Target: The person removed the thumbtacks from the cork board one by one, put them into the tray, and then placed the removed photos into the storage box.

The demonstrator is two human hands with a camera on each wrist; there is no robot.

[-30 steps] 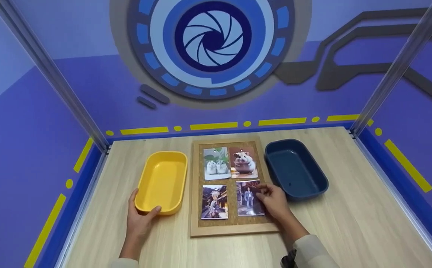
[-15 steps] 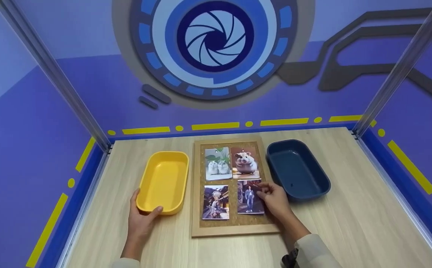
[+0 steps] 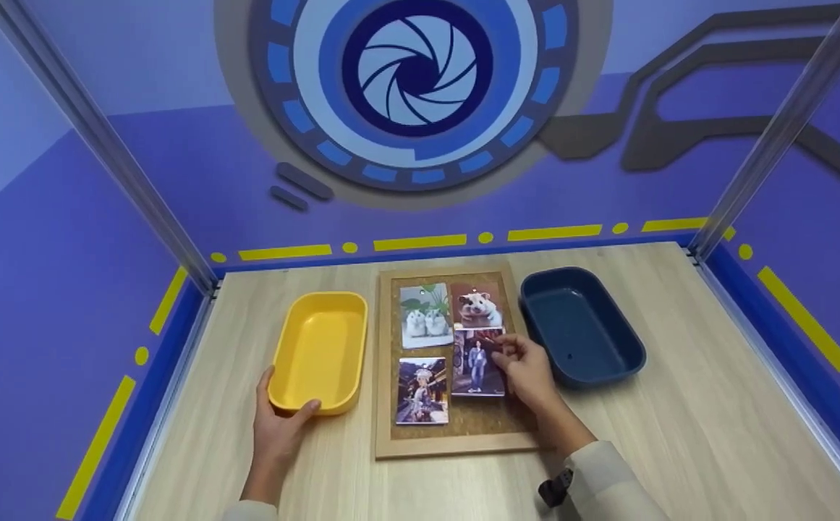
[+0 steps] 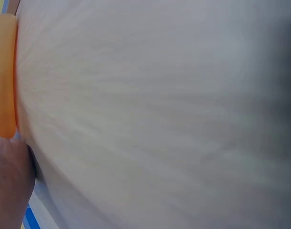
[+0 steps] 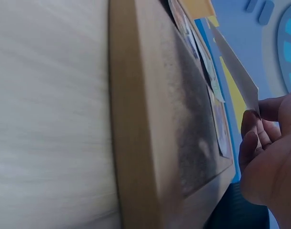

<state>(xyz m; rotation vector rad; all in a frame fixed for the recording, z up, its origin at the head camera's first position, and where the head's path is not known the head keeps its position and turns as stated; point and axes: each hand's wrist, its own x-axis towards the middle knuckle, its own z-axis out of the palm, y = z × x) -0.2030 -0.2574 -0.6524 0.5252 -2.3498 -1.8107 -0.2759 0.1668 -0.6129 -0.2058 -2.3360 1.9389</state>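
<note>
My right hand (image 3: 528, 367) pinches the right edge of a photo (image 3: 476, 365) of a standing person, between thumb and fingers. In the right wrist view this photo (image 5: 236, 69) is edge-on, raised off the framed corkboard (image 5: 193, 138). From the head view it overlaps the lower part of the hamster photo (image 3: 477, 305). Beside that lies a photo of two white hamsters (image 3: 427, 318); below it is a photo of a person in a headdress (image 3: 422, 394). My left hand (image 3: 277, 430) holds the near left corner of a yellow tray (image 3: 318, 351), thumb on the rim.
A dark blue tray (image 3: 582, 333) stands right of the corkboard, close to my right hand, with a tiny dark object (image 3: 570, 356) inside. Blue-purple walls with metal corner posts (image 3: 760, 137) enclose the wooden table (image 3: 709, 405) at the back and sides.
My right hand has lifted the person photo off the lower right of the corkboard and moved it up and slightly left, over the hamster photo's bottom. The left hand stays on the yellow tray.
</note>
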